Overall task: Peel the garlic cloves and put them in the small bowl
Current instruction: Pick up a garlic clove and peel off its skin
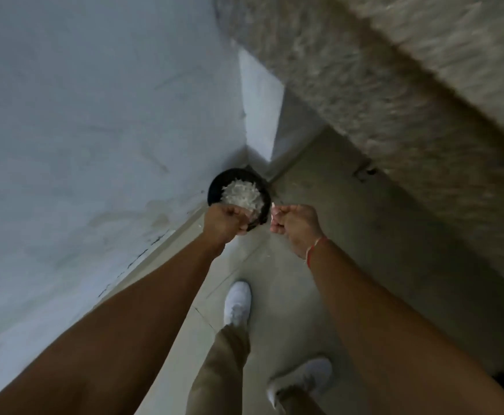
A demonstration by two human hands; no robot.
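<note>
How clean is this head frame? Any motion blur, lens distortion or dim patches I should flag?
Head view: the textured surface at upper right is streaked with motion blur; wide-angle stretch makes both forearms balloon toward the bottom edge; light is dim and flat, the lower right corner nearly black; the left hand, right hand and the white heap in the black container are soft, so what the fingers hold is unclear.

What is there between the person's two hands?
In the head view, the near rim of a black container full of white papery scraps sits in the gap between the left hand and right hand, with bare floor below.
</note>
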